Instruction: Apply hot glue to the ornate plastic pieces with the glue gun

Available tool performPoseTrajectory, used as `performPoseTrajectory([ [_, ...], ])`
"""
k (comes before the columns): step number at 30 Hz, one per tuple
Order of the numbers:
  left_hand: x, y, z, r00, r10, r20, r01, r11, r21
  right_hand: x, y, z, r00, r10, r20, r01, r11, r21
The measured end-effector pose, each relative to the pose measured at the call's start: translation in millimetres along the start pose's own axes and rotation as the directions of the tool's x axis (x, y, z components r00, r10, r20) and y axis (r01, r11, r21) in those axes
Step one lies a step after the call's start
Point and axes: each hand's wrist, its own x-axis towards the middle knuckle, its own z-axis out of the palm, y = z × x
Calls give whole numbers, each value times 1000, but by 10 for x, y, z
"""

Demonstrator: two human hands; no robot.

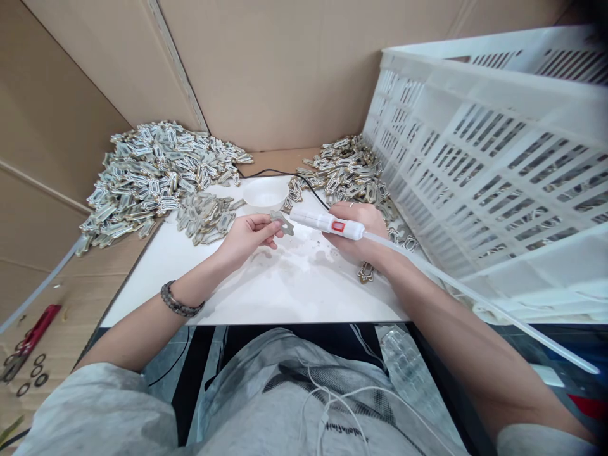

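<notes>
My left hand (251,237) pinches a small grey flat ornamental plate (285,225) between thumb and fingers, above the white board (294,294). My right hand (374,218) is wrapped round a white pen-shaped glue gun (311,219) with a red switch. A long translucent glue stick (475,291) juts from its back end, over my right forearm. The gun's nozzle points left at the plate's upper edge; whether it touches, I cannot tell. Just behind stands a shallow white bowl (266,199). A small pile of grey plates (205,219) lies left of my left hand.
Large heaps of white-outlined plates lie at the left (152,168) and back right (349,168). A white slatted crate (484,152) stands at the right. A black cable (278,171) crosses behind the bowl. Red-handled cutter (35,335) and several dark rings (38,370) lie lower left.
</notes>
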Motion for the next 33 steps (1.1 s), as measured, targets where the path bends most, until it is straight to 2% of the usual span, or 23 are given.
performPoseTrajectory([
  [5, -8, 25, 13, 1000, -2, -14, 1, 999, -40, -1, 4, -2, 1000, -18, 8, 17, 1000, 23],
  [11, -17, 49, 33, 1000, 2, -18, -3, 999, -46, -1, -6, -10, 1000, 18, -9, -17, 1000, 24],
  [21, 4, 22, 20, 1000, 28, 10, -28, 998, -56, -4, -30, -16, 999, -19, 38, 18, 999, 29],
  [33, 7, 29, 13, 997, 70, 22, -70, 998, 1, 10, -53, -40, 994, 59, 97, -50, 994, -92],
])
